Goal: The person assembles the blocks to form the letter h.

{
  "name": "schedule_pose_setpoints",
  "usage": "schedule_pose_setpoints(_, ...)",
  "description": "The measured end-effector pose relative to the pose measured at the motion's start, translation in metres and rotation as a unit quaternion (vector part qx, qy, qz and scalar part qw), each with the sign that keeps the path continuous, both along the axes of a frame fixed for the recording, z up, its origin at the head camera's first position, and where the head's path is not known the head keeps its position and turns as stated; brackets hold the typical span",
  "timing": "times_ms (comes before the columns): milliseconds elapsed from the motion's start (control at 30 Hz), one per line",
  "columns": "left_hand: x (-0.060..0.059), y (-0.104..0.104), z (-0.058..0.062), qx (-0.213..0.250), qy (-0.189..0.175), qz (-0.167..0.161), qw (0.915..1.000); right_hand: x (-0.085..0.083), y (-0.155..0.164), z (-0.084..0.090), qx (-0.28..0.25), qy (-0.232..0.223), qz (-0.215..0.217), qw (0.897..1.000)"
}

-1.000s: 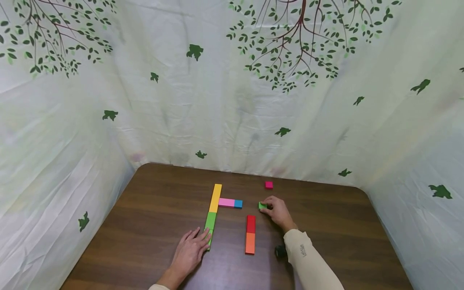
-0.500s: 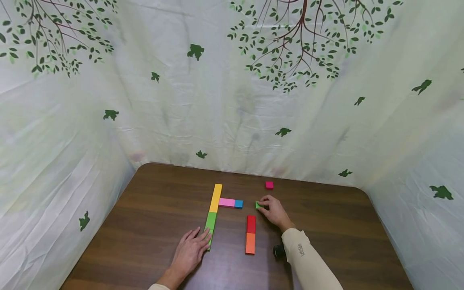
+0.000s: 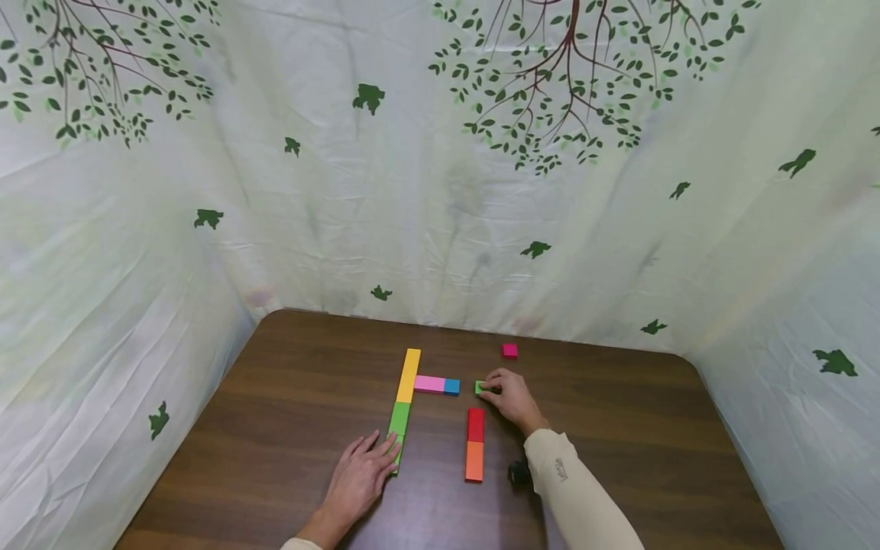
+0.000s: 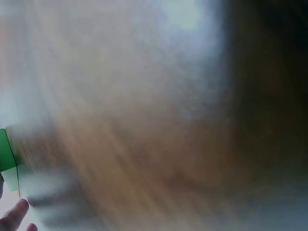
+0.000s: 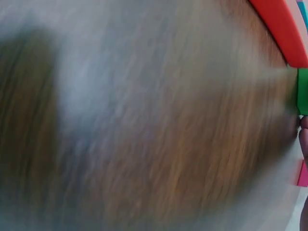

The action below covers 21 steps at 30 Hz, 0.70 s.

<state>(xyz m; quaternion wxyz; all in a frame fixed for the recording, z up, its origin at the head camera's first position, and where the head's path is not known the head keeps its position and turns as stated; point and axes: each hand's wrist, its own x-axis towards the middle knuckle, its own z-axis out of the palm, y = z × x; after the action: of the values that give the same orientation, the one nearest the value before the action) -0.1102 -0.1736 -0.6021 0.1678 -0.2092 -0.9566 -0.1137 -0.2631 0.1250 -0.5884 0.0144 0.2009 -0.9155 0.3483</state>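
Small green block (image 3: 480,387) under the right hand's (image 3: 507,397) fingertips, just right of the blue block (image 3: 451,386).

Right fingers curl onto that green piece on the table (image 3: 275,397), near the pink-blue bar but apart from it. Left hand (image 3: 360,477) lies flat, fingers straight, against the long green block (image 3: 398,428). Joined so far, I'd say: yellow (image 3: 409,374), green, pink (image 3: 429,383), blue. Outside that: red (image 3: 476,425) on orange (image 3: 474,461), one magenta cube (image 3: 509,351). Eight blocks counted.

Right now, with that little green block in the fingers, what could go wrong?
The right hand pinches the small green block close to the blue block; a nudge might knock the pink block and blue one askew. The sleeve passes near the red block and could brush it. The left hand rests on the long green block; any shift could skew that column.
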Motion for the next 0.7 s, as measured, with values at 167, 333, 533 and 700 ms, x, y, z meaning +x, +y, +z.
schedule_pose_setpoints(167, 0.0, -0.001, -0.001, 0.003, 0.009, -0.002, 1.0, -0.001, -0.007, 0.002, 0.001, -0.026, 0.014, 1.0)
schedule_pose_setpoints(333, 0.0, 0.0, -0.001, 0.003, 0.013, -0.003, 0.9999, -0.001, -0.013, 0.003, 0.005, -0.032, 0.021, 0.999)
schedule_pose_setpoints(533, 0.0, 0.0, 0.0, 0.0, 0.008, 0.0, 1.0, -0.002, -0.018, 0.003, -0.001, -0.026, 0.024, 0.999)
schedule_pose_setpoints(700, 0.0, 0.0, 0.0, 0.004, 0.009, 0.0, 0.9999, -0.002, -0.02, 0.002, 0.001, -0.025, 0.032, 0.999)
